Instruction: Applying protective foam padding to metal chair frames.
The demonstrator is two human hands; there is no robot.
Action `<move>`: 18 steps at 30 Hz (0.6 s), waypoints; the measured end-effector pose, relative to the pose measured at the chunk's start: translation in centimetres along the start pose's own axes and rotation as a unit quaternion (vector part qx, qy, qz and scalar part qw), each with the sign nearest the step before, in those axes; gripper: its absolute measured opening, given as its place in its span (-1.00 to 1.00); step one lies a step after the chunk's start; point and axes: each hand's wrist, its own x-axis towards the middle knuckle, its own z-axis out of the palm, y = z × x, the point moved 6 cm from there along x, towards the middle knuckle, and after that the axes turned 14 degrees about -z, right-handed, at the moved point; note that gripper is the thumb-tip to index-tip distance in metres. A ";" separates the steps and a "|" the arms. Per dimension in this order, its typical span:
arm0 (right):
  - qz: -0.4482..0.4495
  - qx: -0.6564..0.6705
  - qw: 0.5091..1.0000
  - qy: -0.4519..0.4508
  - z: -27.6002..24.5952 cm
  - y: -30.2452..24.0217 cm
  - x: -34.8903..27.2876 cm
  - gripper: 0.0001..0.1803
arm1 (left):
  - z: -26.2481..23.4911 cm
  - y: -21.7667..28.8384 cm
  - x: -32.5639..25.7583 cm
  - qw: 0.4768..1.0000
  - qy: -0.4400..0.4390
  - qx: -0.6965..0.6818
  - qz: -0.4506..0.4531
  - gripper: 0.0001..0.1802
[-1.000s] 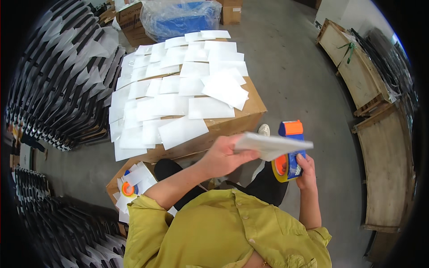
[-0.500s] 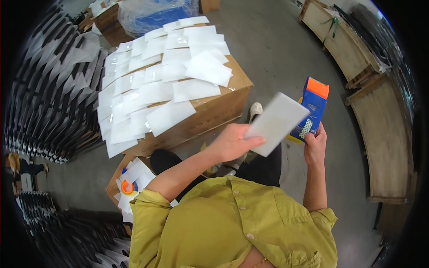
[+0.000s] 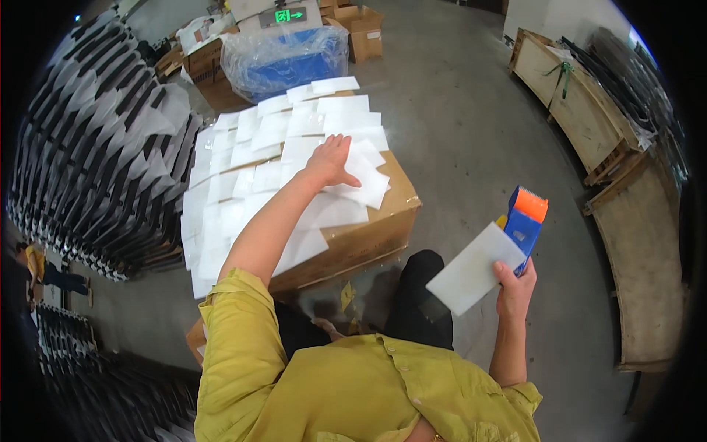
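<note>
My right hand [image 3: 515, 286] grips a blue tape dispenser [image 3: 524, 230] with an orange top. Its thumb also pins a white rectangular foam sheet [image 3: 471, 271] against the dispenser. Across the cardboard box, my left hand [image 3: 331, 162] reaches out with fingers stretched and thumb apart, over loose white sheets [image 3: 372, 188]. Its palm hides part of them, so contact is hard to judge. Many more white sheets overlap in rows on top of the large cardboard box [image 3: 401, 199], some with shiny clear tape on them.
Stacked black frames with white wrapping [image 3: 110, 140] stand at the left. Behind the box lies a plastic-wrapped blue object [image 3: 287, 70], beside an open carton [image 3: 364, 33]. Wooden crates [image 3: 637, 258] line the right side. Another person [image 3: 48, 269] is far left.
My left hand has let go of the foam sheet and moved up and left to the sheets on the box. The right hand now holds that sheet along with the dispenser.
</note>
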 end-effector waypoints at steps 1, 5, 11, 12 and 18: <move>-0.001 0.001 1.000 0.005 -0.2 0.3 0.0 -0.39 | 1.5 -1.0 1.5 0.999 -0.033 0.007 -0.004 0.15; 0.029 -0.020 0.999 0.007 -1.2 1.8 0.0 -0.35 | 3.7 -1.3 4.1 0.973 -0.218 -0.016 -0.071 0.18; 0.050 -0.036 0.998 0.017 -1.3 2.4 0.1 -0.34 | 1.6 0.7 5.0 0.984 -0.154 0.065 -0.066 -0.05; 0.046 -0.035 0.998 0.016 -1.1 2.2 0.1 -0.35 | 1.5 0.6 5.1 0.983 -0.155 0.065 -0.068 -0.05; 0.025 -0.039 0.999 0.010 -1.3 1.9 0.8 -0.38 | -0.5 1.3 4.6 0.993 -0.111 -0.049 -0.006 -0.19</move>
